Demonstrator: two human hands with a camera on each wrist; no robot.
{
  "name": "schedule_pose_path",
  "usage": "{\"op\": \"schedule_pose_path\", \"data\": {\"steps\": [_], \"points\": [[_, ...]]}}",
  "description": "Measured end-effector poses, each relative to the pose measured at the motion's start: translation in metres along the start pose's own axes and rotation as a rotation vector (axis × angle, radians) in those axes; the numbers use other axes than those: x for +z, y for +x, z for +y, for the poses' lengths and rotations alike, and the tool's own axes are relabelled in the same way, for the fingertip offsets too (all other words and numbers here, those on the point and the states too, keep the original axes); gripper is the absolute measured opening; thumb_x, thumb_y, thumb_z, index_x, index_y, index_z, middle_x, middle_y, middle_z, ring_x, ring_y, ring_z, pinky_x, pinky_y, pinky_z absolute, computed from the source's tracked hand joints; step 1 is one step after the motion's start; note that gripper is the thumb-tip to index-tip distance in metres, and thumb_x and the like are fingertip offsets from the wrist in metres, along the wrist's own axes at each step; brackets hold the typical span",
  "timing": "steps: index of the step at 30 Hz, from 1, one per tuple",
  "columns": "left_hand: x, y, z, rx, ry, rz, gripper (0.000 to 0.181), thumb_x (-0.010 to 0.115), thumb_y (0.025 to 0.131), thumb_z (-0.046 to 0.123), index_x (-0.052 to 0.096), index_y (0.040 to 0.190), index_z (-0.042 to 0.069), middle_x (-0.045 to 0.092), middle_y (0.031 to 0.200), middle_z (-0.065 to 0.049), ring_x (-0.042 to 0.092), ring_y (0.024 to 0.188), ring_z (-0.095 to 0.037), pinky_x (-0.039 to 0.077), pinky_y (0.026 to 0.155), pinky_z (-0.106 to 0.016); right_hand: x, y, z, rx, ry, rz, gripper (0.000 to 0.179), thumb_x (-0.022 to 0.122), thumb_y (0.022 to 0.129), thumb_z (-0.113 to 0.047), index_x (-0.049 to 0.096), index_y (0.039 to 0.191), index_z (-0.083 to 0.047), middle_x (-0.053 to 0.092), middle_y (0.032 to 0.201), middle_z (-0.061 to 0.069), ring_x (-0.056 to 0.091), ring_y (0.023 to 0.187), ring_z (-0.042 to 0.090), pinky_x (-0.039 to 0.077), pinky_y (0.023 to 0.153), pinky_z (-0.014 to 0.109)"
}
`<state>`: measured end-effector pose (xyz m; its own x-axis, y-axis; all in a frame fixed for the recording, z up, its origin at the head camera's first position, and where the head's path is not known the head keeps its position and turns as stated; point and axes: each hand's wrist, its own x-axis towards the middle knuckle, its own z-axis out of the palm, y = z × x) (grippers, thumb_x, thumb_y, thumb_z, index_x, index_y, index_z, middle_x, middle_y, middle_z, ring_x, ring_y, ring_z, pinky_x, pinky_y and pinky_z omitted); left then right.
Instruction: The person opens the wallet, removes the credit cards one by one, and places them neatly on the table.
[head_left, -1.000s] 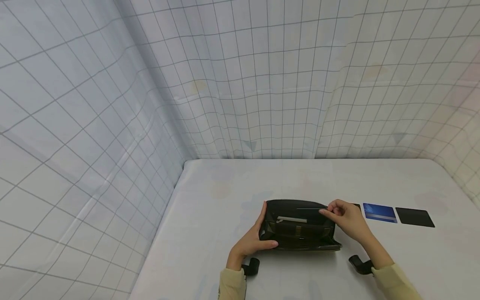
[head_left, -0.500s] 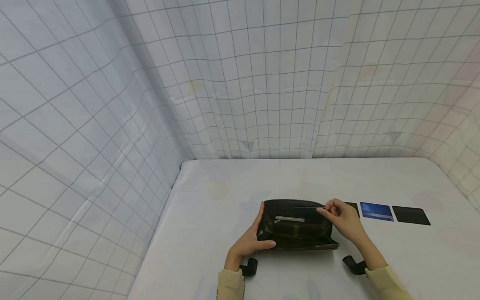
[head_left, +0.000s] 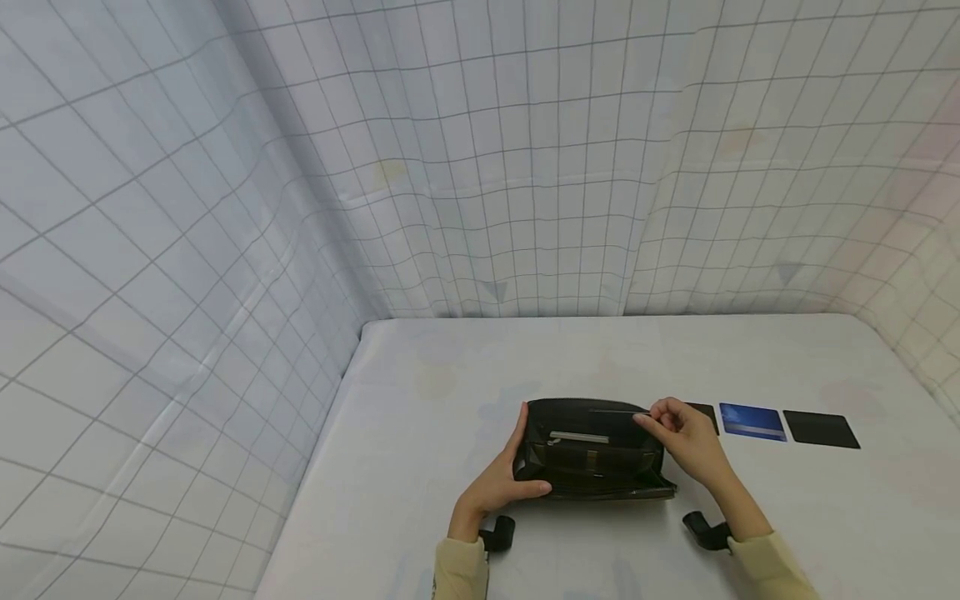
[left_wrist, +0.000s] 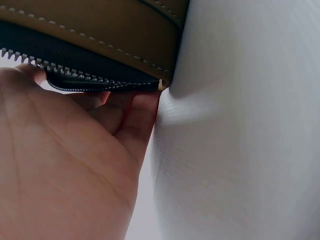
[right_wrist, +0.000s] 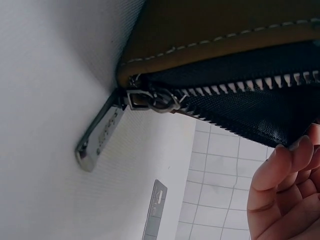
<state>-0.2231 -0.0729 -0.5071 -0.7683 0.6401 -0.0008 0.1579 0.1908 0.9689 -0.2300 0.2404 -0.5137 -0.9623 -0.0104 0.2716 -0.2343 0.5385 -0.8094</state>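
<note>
A long black zip wallet (head_left: pixel 592 460) lies unzipped and spread apart on the white table, a silver inner zip showing across its middle. My left hand (head_left: pixel 497 485) grips its left end, thumb over the front edge and fingers behind. At the upper right edge, my right hand (head_left: pixel 696 442) pinches a thin card (head_left: pixel 611 411), seen edge-on as a faint line against the dark inside. In the left wrist view the wallet's outside (left_wrist: pixel 100 30) is tan with white stitching. A metal zip pull (right_wrist: pixel 99 134) hangs at its corner in the right wrist view.
Right of the wallet, a blue card (head_left: pixel 753 422) lies between a black card (head_left: pixel 822 429) and a dark card (head_left: pixel 707 415) partly hidden behind my right hand. The white table (head_left: pixel 405 467) ends at gridded white curtains (head_left: pixel 525 208) at the back and sides.
The pale line of the card's edge has risen slightly and turned darker and fainter. Both hands keep their holds; the whole scene has shifted a little left in the head view.
</note>
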Motion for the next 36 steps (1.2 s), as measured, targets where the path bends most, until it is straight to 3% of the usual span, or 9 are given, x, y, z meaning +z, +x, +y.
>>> {"op": "schedule_pose_path", "data": {"steps": [7,14,20,27,36], "points": [[0.0,0.001,-0.001,0.001,-0.009,-0.004,0.11,0.069,0.079,0.047,-0.017,0.145,0.033,-0.02,0.152,0.004,-0.01,0.141,-0.023,0.011,0.11,-0.056,0.0,-0.001,0.001,-0.051,0.022,0.028,0.012,0.067,0.086,-0.025,0.062,0.083,-0.015,0.043,0.064,0.0,0.036,0.054,0.01,0.031,0.048,0.026],[0.0,0.001,-0.001,0.003,-0.004,0.001,0.11,0.07,0.079,0.047,-0.017,0.145,0.032,-0.02,0.152,0.004,-0.01,0.141,-0.023,0.011,0.11,-0.057,0.001,-0.001,0.003,-0.049,0.018,0.048,0.013,0.068,0.085,-0.027,0.061,0.08,-0.017,0.042,0.062,-0.003,0.034,0.054,0.01,0.03,0.046,0.028],[0.0,0.0,-0.001,-0.002,-0.001,0.005,0.11,0.07,0.079,0.046,-0.017,0.145,0.032,-0.02,0.152,0.004,-0.01,0.141,-0.023,0.011,0.11,-0.057,0.0,0.001,0.001,-0.013,0.041,0.045,0.013,0.066,0.086,-0.03,0.064,0.083,-0.018,0.045,0.062,-0.001,0.037,0.051,0.011,0.032,0.044,0.027],[0.001,0.0,0.0,0.001,0.003,0.0,0.11,0.069,0.079,0.047,-0.017,0.145,0.031,-0.02,0.152,0.002,-0.009,0.141,-0.024,0.011,0.11,-0.057,-0.007,0.001,0.0,0.061,0.091,0.057,0.018,0.059,0.092,-0.031,0.064,0.091,-0.014,0.05,0.065,0.01,0.043,0.048,0.015,0.037,0.045,0.028],[0.0,0.001,-0.003,0.011,-0.024,-0.004,0.11,0.07,0.08,0.044,-0.018,0.145,0.03,-0.021,0.152,0.006,-0.011,0.141,-0.022,0.011,0.11,-0.056,-0.026,-0.007,-0.005,0.146,0.187,0.161,0.026,0.056,0.094,-0.028,0.063,0.09,-0.004,0.045,0.055,0.0,0.043,0.048,0.016,0.033,0.04,0.031]]}}
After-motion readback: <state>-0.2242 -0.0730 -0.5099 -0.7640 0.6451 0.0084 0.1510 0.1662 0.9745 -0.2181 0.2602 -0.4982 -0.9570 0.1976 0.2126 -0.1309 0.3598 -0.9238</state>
